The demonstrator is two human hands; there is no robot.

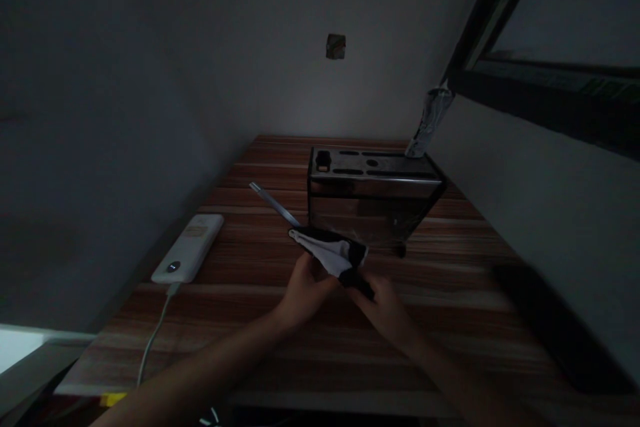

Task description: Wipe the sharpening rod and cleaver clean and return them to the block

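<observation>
Black-and-white cloth (327, 257) is gripped between the fingers of the left hand (304, 291) and right hand (384, 303) over the table (260, 263), near a metal box (350, 161). The power bank's (193, 247) label (195, 231) is too small to read.

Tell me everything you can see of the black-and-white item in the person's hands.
The black-and-white item looks like soft fabric: black outside, with a pale, creased, tapering area between dark edges. It slants from upper left to lower right over the wood-grained table, the left hand and right hand gripping its near side. Whether it touches the silvery strip behind is unclear.
</observation>
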